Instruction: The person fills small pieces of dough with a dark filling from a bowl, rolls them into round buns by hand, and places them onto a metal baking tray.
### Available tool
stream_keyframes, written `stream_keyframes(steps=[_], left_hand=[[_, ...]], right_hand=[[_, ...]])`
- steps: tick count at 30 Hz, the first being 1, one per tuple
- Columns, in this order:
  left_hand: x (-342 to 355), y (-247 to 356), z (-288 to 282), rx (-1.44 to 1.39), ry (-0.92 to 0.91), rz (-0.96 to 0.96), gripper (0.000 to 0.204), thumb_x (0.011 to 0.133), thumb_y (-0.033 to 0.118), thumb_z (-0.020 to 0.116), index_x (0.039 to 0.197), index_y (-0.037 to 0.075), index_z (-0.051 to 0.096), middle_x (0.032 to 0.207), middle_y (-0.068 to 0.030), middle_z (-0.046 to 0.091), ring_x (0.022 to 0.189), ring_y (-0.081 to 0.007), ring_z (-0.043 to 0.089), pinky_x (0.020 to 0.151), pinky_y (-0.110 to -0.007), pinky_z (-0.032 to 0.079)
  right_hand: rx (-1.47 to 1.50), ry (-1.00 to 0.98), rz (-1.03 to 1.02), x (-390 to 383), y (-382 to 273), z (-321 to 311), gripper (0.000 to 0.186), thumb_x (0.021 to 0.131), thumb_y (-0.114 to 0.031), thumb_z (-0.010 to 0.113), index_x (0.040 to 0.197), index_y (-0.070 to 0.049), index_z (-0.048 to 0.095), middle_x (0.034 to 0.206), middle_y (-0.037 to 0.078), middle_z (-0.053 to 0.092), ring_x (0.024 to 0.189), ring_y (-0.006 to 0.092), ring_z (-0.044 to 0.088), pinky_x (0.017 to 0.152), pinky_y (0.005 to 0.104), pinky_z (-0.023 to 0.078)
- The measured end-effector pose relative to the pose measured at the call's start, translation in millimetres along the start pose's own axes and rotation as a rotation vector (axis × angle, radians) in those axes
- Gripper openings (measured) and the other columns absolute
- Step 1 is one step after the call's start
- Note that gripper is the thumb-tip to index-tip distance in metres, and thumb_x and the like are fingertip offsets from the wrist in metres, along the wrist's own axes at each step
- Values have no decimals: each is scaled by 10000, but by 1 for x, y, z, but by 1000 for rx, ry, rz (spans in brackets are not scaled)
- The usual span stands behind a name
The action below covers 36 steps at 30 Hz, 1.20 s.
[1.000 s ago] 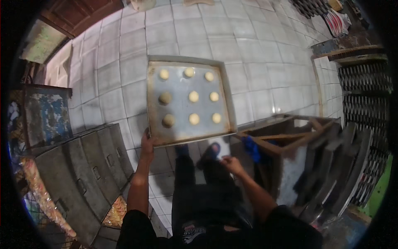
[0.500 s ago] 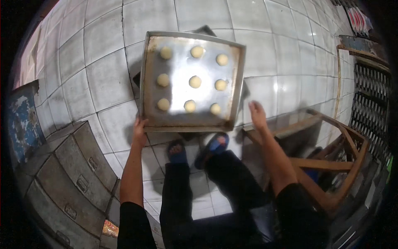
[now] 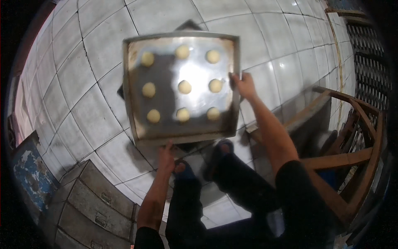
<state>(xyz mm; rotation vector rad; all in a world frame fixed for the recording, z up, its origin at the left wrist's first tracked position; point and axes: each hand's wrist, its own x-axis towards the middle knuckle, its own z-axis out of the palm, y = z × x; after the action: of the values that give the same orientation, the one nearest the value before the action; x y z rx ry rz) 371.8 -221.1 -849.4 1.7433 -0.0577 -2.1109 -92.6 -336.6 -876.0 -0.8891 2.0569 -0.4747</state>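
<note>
A square metal baking tray (image 3: 166, 74) with several pale, round dough balls (image 3: 184, 86) lies over a darker object (image 3: 188, 25), whose corners stick out from behind it. My right hand (image 3: 243, 85) grips the tray's right rim, thumb over the edge. My left hand (image 3: 166, 157) is at the tray's near rim, fingertips on it; part of its grip is hidden underneath. My sandalled feet are just below the tray.
White floor tiles (image 3: 95, 54) surround the tray. A wooden frame (image 3: 336, 159) stands at the right, stacked grey metal boxes (image 3: 91, 199) at the lower left, a peeling blue surface (image 3: 31, 174) at the left and dark slatted racks (image 3: 365, 66) at the far right.
My right hand has moved up from hanging free and now grips the tray's right rim. My left hand has moved from the tray's left corner toward the middle of its near rim.
</note>
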Motion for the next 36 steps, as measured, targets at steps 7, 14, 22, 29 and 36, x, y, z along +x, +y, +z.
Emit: stream_keyframes(steps=[7, 14, 22, 29, 36], left_hand=[[82, 76, 182, 408, -166, 184, 700, 936, 431, 729, 1403, -45, 515, 1330, -165, 587, 1222, -289, 540, 1095, -444, 391], [127, 82, 375, 605, -205, 409, 656, 913, 422, 747, 1310, -81, 603, 1234, -201, 670, 1144, -256, 601, 958, -391, 465], [84, 40, 284, 1176, -128, 424, 934, 864, 506, 761, 1551, 18, 356, 1556, -261, 412, 1430, -370, 425, 1120, -477, 411], [-204, 21, -95, 1137, 191, -86, 475, 936, 295, 650, 1308, 4, 601, 1146, -242, 643, 1083, -387, 613, 914, -508, 486], [-402, 122, -69, 1262, 233, -119, 344, 980, 292, 613, 1180, 13, 645, 966, -138, 682, 890, -275, 646, 755, -437, 517]], right_hand=[[373, 155, 51, 31, 85, -115, 723, 973, -457, 636, 1430, 72, 452, 1249, 267, 648, 1095, 302, 658, 937, 392, 521], [-46, 772, 10, -2, 59, -145, 737, 948, -370, 660, 1476, 66, 389, 1335, 310, 546, 1247, 447, 535, 1071, 461, 418], [30, 456, 103, -169, -2, 25, 720, 984, -457, 599, 1448, 70, 441, 1486, 326, 444, 1355, 471, 462, 1137, 487, 372], [6, -568, -240, -456, -66, 74, 206, 974, -227, 590, 974, -34, 661, 904, 158, 715, 835, 299, 698, 730, 434, 549], [467, -465, 93, -630, -202, -94, 258, 955, -263, 588, 1042, -55, 712, 935, 107, 724, 838, 215, 665, 740, 396, 522]])
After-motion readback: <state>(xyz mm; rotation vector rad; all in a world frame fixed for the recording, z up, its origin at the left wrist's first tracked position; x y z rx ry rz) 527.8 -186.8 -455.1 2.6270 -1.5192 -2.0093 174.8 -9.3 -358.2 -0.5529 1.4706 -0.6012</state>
